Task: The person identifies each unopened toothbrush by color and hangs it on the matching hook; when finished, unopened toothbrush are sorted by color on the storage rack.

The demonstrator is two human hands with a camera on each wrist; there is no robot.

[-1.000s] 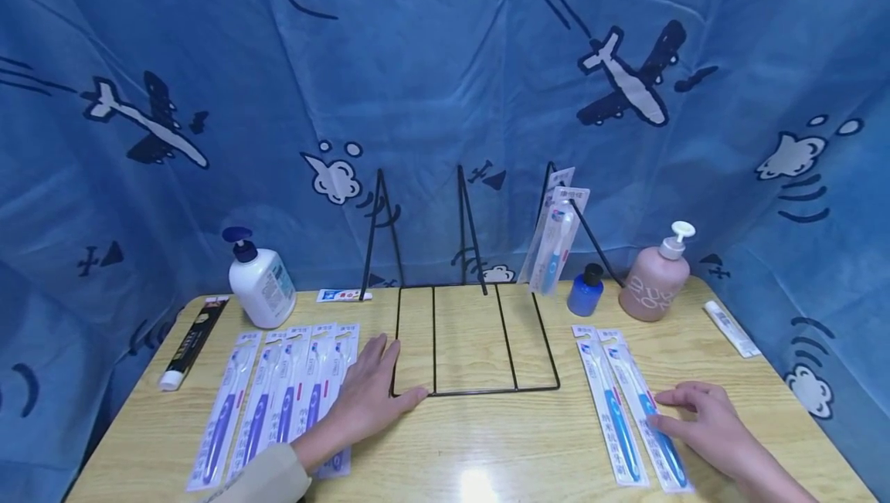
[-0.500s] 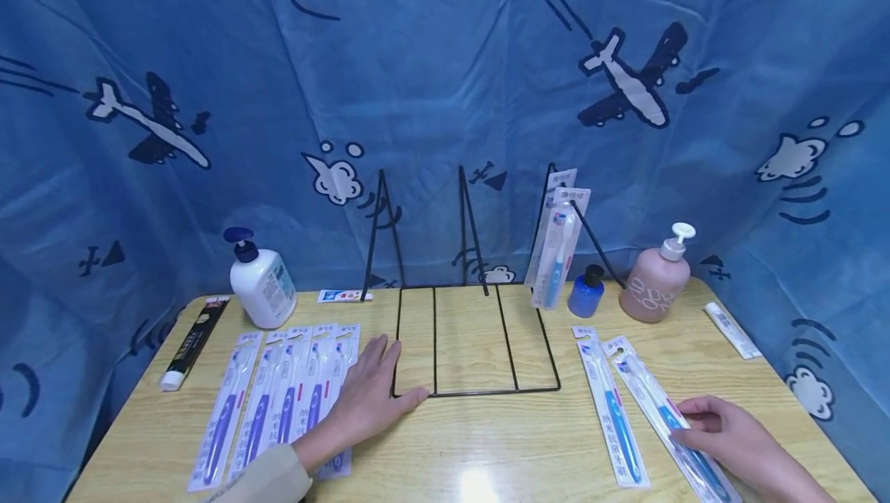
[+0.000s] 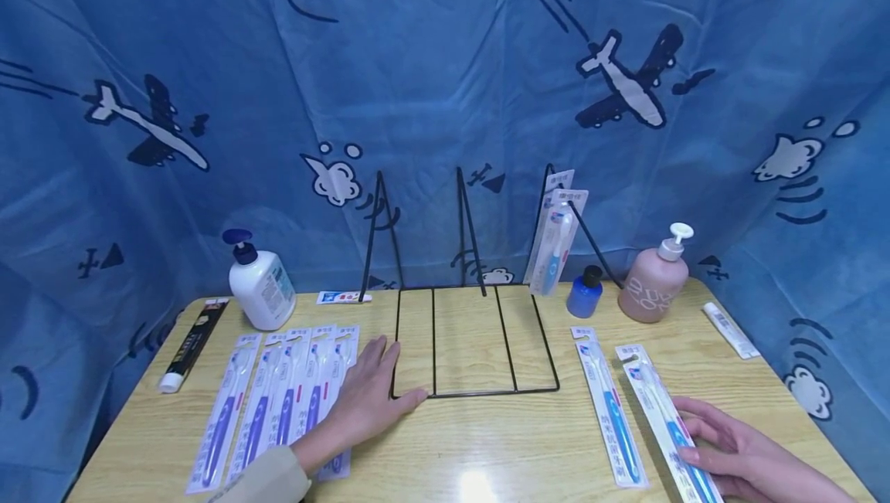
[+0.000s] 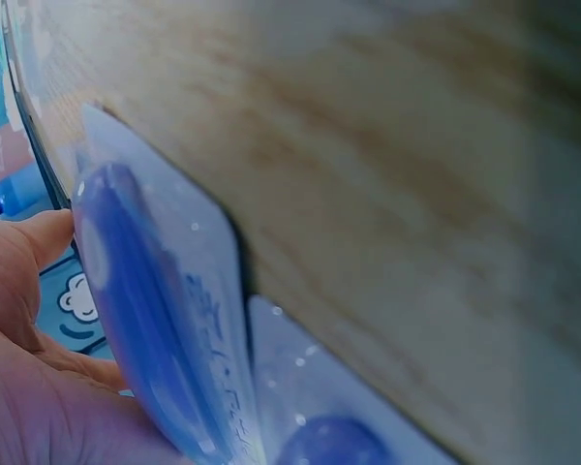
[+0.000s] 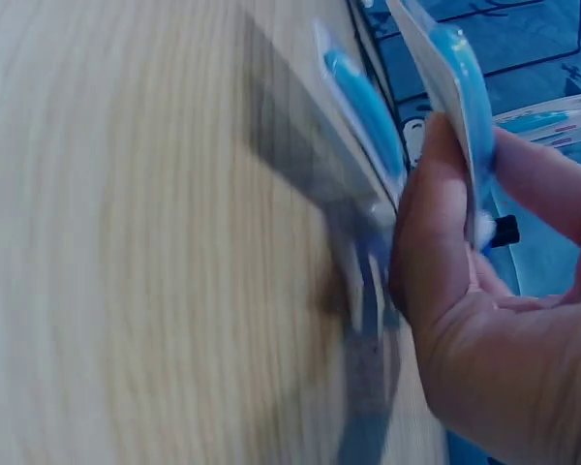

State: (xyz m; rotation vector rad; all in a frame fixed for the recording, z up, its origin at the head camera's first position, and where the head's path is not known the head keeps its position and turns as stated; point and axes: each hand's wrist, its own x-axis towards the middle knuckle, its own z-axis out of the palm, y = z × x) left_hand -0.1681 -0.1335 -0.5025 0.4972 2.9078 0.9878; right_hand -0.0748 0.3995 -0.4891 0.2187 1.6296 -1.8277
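Observation:
In the head view, my right hand (image 3: 740, 445) holds a packaged blue toothbrush (image 3: 660, 402) by its lower half, tilted up off the table. The right wrist view has thumb and fingers on opposite faces of that pack (image 5: 470, 87), its shadow on the wood. Left of it lies a second blue toothbrush pack (image 3: 610, 410). My left hand (image 3: 367, 391) rests with extended fingers at the left front corner of a black wire rack (image 3: 476, 393). Under its forearm are several purple toothbrush packs (image 3: 222, 410), the rightmost partly hidden. Blue toothbrush packs (image 3: 556, 244) hang on the rack's right hook.
A white pump bottle (image 3: 264, 287) and a black toothpaste tube (image 3: 195, 344) stand and lie at left. A small toothpaste tube (image 3: 341, 297) lies behind the rack. At right are a blue bottle (image 3: 585, 294), a pink pump bottle (image 3: 655, 283) and a white tube (image 3: 730, 329).
My right hand has taken hold of the right-hand blue toothbrush pack, drawn it right and toward me, and raised it. The hanging packs swing slightly. My left hand stays put.

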